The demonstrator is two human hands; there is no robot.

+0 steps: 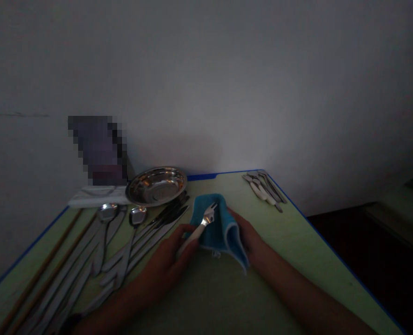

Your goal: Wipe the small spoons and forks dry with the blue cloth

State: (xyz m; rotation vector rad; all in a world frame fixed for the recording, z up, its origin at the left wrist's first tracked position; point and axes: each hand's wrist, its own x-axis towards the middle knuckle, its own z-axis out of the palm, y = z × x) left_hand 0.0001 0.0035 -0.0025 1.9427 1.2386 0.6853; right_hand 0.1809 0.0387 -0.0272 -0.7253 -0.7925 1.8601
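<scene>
My left hand [176, 249] is closed round the pale handle of a small fork [209, 215], its metal head tilted up and to the right. Behind that head hangs a blue cloth [203, 204] with a light edge, and my right hand [244, 235] grips it from the right side. Part of the cloth curls over my right fingers, so they are mostly hidden. Whether the fork's head touches the cloth I cannot tell.
Left of my hands lie several knives [164, 216], two spoons [137, 216] [108, 212] and wooden chopsticks [49, 256]. A steel bowl [156, 186] stands by the wall. Several pale-handled utensils [262, 190] lie at the table's far right. A blurred upright object [100, 151] leans at the back left.
</scene>
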